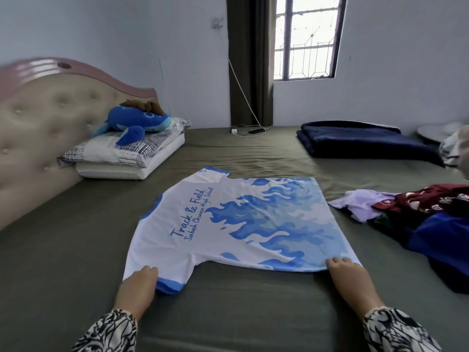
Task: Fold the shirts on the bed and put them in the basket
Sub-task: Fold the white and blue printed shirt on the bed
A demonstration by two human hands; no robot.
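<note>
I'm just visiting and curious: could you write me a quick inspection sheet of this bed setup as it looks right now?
Surface: olive bed sheet, wrinkled.
Job's things: white-and-blue shirt spread flat; heap of unfolded shirts at right; basket not seen.
Clutter: blue plush toy on stacked pillows; folded navy blanket.
Grippers: left hand grips the near sleeve; right hand grips the near hem corner.
Cables: white cord hangs down the wall to a charger and phone.
Surroundings: padded headboard, dark curtain, barred window.

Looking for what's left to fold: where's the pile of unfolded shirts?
The pile lies on the bed's right side in the head view, right of the flat white-and-blue shirt, nearer than the folded navy blanket.
</note>
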